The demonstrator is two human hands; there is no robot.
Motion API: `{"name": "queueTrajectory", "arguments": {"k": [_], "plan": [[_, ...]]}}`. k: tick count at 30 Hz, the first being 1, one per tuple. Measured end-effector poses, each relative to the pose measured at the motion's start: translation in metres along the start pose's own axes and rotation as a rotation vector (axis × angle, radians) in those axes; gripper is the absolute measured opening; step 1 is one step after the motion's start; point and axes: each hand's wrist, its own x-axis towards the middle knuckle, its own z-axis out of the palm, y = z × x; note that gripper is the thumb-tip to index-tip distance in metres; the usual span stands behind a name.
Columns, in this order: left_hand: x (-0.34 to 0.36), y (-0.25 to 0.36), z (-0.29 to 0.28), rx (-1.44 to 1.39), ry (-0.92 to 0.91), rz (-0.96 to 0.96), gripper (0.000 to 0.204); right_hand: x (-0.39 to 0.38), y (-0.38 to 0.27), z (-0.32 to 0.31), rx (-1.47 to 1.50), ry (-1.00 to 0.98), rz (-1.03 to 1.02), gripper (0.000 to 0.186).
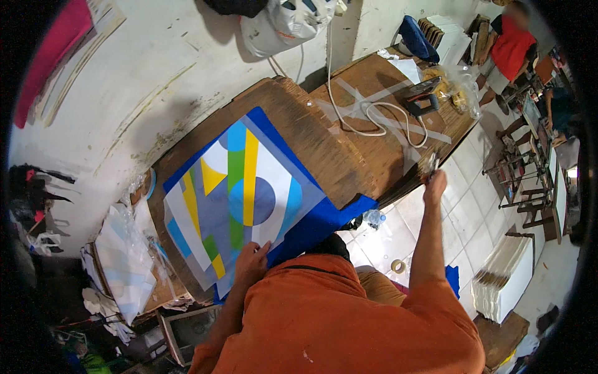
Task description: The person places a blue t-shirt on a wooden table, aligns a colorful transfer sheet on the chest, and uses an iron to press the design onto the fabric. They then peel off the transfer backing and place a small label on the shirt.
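Observation:
A sheet with coloured geometric shapes [268, 206], in white, grey, yellow, green and light blue, lies on a royal-blue cloth [305, 225] over the wooden table [305, 137]. My left hand [251, 263] is at the sheet's near edge, its bent fingers pinching it there. Out to the right, past the table's edge and over the floor, my right hand [435, 184] is closed round a small shiny metallic object [431, 163], too blurred to name. Its arm is stretched out, well apart from the sheet.
An iron [423, 103] with a white cord [374, 132] stands on the table's far right part, by crumpled clear plastic [461, 90]. A bottle [374, 218] and a tape roll [398, 266] are low by the tiled floor. A person in red [512, 50] is at the far right.

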Motion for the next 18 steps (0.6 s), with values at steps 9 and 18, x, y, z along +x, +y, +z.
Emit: {"name": "queueTrajectory", "arguments": {"k": [9,18], "plan": [[0.013,-0.014,-0.003,-0.164,-0.055,0.206,0.049,-0.296,0.011,0.038,0.167,-0.409,0.601,0.04],[0.007,-0.014,0.013,0.008,-0.071,0.297,0.052,-0.46,0.045,0.077,0.14,-0.475,0.773,0.035]]}}
